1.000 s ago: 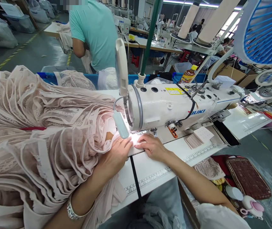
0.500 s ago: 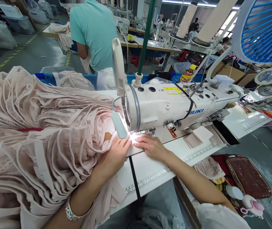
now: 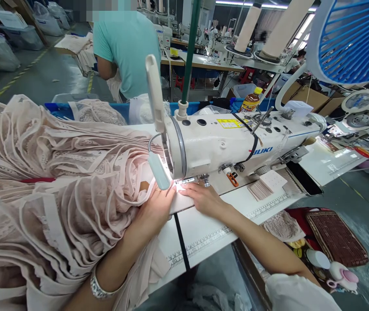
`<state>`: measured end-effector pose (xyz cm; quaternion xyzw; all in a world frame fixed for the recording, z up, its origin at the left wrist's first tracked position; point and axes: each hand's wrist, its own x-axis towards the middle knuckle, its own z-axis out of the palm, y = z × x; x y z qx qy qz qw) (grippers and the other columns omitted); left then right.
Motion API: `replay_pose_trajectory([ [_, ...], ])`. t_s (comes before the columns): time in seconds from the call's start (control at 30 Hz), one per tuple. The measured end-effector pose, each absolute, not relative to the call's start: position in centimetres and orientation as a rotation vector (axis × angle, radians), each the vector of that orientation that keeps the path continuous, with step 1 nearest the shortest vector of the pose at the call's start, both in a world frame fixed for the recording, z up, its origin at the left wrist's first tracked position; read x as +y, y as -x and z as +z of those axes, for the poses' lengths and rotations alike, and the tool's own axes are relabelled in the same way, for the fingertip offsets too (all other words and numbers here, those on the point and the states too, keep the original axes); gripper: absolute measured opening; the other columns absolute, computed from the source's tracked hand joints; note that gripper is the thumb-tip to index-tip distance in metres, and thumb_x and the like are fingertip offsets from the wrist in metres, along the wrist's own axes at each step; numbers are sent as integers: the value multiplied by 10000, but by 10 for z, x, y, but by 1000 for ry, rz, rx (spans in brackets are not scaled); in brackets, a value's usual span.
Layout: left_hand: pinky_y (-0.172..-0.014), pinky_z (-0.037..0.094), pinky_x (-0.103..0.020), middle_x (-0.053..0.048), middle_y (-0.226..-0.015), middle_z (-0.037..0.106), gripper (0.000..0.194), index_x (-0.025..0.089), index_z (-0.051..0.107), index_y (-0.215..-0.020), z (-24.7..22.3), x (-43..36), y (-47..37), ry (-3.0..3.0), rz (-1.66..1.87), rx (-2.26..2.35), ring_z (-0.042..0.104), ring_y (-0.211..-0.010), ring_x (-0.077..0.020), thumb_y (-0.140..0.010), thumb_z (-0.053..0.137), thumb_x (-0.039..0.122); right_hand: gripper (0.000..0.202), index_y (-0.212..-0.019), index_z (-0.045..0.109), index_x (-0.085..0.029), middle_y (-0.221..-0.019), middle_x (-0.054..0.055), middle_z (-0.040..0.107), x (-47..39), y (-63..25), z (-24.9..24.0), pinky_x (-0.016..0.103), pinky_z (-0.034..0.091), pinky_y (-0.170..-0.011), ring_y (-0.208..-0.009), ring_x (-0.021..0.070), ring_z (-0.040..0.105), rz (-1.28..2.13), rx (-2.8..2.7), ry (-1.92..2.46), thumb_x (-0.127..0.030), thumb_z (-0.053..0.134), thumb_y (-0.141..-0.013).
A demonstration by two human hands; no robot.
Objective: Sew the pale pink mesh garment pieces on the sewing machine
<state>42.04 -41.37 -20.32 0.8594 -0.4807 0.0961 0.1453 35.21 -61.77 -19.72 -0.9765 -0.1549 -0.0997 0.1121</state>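
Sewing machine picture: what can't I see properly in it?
In the head view:
Needle: lost in glare beside the lamp.
What lies under the right hand: hidden by its fingers.
Fan: cut off by the top and right edges.
Cloth pile: cut off by the left edge.
Co-worker's hands: hidden by their body.

You wear a broad, silver-toned bracelet on your left forearm, well back from your bare left grip. The band is curved and shiny, its surface broken up by raised-looking patterning too small to read, and it narrows toward the inner side. Your right forearm and right grip are bare too. A loose, white sleeve of plain, softly creased cloth ends near your right elbow.
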Motion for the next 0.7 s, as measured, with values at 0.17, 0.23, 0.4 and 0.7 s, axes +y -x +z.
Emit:
replay_pose_trajectory([
  [0.17, -1054, 414, -475, -174, -1315, 557, 375, 135, 525, -1289, -200, -417, -423, -2513, 218, -1302, 468, -1283, -330, -942, 390, 89, 527, -1280, 637, -251, -1276, 48, 642, -612, -355, -184, 387, 428, -1064, -1125, 203, 591, -49, -340, 2910, 0, 419, -871],
  [0.23, -1029, 427, -481, -182, -1324, 540, 352, 140, 518, -1296, -201, -419, -424, -2532, 169, -1261, 461, -1285, -341, -967, 393, 138, 561, -1329, 601, -264, -1304, 48, 624, -611, -356, -181, 400, 415, -1082, -1122, 204, 592, 34, -302, 2922, -2, 419, -868],
  [0.4, -996, 441, -463, -154, -1327, 515, 317, 181, 516, -1278, -198, -424, -427, -2534, 83, -1172, 449, -1279, -334, -968, 454, 200, 616, -1397, 535, -203, -1361, 99, 582, -608, -358, -181, 447, 477, -1007, -1167, 260, 572, 116, -324, 3007, 20, 369, -847],
  [0.7, -925, 477, -437, -168, -1251, 545, 288, 161, 571, -1160, -187, -435, -419, -2626, 176, -990, 496, -1200, -342, -882, 636, 202, 552, -1382, 509, -117, -1397, 126, 557, -610, -358, -184, 423, 442, -1071, -1253, 242, 521, 104, -351, 3019, 7, 271, -900],
])
